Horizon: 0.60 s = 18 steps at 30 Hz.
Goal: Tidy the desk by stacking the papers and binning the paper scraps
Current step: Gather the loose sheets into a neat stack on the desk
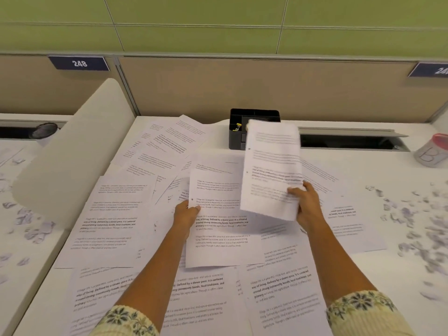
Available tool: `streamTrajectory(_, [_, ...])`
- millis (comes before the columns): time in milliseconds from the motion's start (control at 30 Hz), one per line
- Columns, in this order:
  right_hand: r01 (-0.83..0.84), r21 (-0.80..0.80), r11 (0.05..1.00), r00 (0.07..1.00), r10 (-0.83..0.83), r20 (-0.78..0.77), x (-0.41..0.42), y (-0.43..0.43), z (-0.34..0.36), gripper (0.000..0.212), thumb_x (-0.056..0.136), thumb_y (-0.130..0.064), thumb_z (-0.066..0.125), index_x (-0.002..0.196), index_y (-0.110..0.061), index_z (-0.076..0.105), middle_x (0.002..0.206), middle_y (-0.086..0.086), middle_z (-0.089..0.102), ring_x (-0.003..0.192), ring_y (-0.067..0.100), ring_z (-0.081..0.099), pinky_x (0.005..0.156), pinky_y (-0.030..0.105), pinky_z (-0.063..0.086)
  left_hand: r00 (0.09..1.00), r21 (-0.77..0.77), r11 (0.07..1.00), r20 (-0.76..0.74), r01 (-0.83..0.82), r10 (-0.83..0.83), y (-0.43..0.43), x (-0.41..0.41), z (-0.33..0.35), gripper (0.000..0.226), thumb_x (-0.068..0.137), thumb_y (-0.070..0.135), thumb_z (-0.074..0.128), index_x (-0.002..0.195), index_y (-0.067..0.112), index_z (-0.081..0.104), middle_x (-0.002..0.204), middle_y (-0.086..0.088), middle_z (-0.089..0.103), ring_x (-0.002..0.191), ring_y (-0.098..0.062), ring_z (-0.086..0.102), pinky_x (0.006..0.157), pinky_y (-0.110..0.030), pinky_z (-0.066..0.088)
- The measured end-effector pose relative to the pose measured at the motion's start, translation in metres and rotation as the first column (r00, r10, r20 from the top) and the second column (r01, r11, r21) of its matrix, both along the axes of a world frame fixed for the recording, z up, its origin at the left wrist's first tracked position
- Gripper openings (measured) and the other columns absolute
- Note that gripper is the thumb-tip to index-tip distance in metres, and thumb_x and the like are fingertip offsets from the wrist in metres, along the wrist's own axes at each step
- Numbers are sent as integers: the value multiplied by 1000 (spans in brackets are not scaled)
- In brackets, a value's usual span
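Your right hand (308,202) fingers grip lifted white printed sheets (271,163) by bottom corner, 1 o'clock on white surface (363,275). Left hand (184,213) pinches flat printed sheet (218,234) at 9 o'clock edge. Light, floppy, slippery: hold edges.

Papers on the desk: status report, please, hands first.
Right hand grips a raised bundle. Left hand pinches a sheet by its edge. Loose papers all round; scraps not yet binned.
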State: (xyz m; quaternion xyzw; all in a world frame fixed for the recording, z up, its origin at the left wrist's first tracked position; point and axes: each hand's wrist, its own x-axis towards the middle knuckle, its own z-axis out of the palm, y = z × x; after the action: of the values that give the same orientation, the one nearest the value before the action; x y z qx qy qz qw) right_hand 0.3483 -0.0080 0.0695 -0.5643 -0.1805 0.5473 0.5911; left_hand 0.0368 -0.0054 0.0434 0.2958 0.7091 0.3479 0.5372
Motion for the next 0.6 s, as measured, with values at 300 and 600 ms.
streamTrajectory(300, [-461, -276, 844, 792, 531, 300, -41, -27, -25, 64, 78, -6, 72, 130, -25, 42, 105, 11, 65, 82, 24, 69, 64, 33, 56, 997, -50, 999, 71, 2, 1, 1, 23, 6, 32, 95, 46, 53, 105, 16, 58, 96, -5, 67, 90, -26, 65, 80, -42, 56])
streamTrajectory(600, [-407, -326, 853, 699, 521, 490, -63, -41, -23, 71, 87, -51, 63, 144, -20, 35, 137, 4, 50, 122, 26, 52, 103, 43, 45, 998, 92, 994, 29, 56, -59, -19, 42, 0, 37, 92, 0, 55, 128, 8, 56, 122, -10, 63, 111, -28, 60, 100, -44, 48])
